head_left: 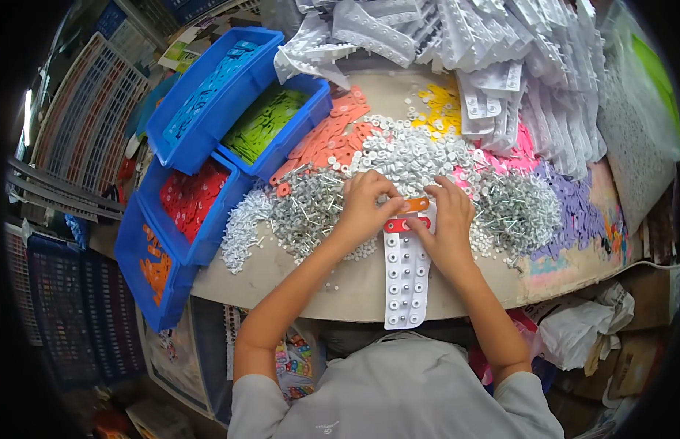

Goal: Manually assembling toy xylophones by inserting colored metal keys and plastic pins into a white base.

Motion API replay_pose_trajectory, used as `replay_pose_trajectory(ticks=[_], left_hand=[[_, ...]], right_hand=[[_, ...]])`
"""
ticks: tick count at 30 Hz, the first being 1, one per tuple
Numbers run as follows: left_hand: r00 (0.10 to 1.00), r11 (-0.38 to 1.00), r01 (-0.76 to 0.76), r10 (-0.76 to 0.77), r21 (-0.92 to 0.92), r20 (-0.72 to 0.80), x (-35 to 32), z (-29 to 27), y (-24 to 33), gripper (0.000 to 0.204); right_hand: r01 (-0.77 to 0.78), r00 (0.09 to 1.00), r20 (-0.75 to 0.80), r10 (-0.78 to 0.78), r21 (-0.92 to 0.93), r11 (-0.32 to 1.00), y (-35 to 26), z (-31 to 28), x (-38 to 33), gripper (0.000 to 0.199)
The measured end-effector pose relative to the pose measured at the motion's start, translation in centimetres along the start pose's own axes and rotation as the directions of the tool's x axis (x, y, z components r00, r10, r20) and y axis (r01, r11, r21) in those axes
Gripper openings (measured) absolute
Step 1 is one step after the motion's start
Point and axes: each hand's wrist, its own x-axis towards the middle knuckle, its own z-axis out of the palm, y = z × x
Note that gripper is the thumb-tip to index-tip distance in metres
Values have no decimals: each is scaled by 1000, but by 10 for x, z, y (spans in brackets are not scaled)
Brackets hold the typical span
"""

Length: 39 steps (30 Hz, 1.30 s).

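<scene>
Grey short-sleeved shirt (395, 388) below, my left hand (364, 208) pinches the flat orange plastic strip (416, 205) at the far end of the white studded plastic board (406, 289), right hand (451, 227) half-curled, thumb at the flat red plastic strip (395, 225), grip unclear.

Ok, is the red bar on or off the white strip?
On: the red bar lies across the white strip, partly under the right hand. Whether it's fully pressed down, I cannot tell.

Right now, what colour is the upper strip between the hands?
Orange; the upper strip shows in the head view.
</scene>
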Motion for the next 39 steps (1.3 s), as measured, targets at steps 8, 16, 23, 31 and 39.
replay_pose_trajectory(ticks=[8, 16, 23, 31, 39], left_hand=[[997, 989, -35, 45, 145, -67, -2, 12, -2, 31], [834, 861, -251, 424, 442, -352, 22, -73, 11, 50], [740, 876, 294, 44, 382, -671, 73, -335, -86, 39], [841, 600, 368, -540, 711, 20, 83, -378, -170, 46], [916, 851, 399, -349, 342, -200, 74, -369, -177, 18]], right_hand=[[2, 1000, -2, -2, -4, 1000, -4, 0, 1, 65], [15, 1000, -16, -15, -35, 999, -8, -4, -1, 57], [314, 949, -28, -313, 105, 944, -63, -7, 39, 26], [505, 836, 74, -544, 282, 815, -128, 92, 183, 17], [381, 813, 509, -283, -98, 919, -133, 192, 290, 29]])
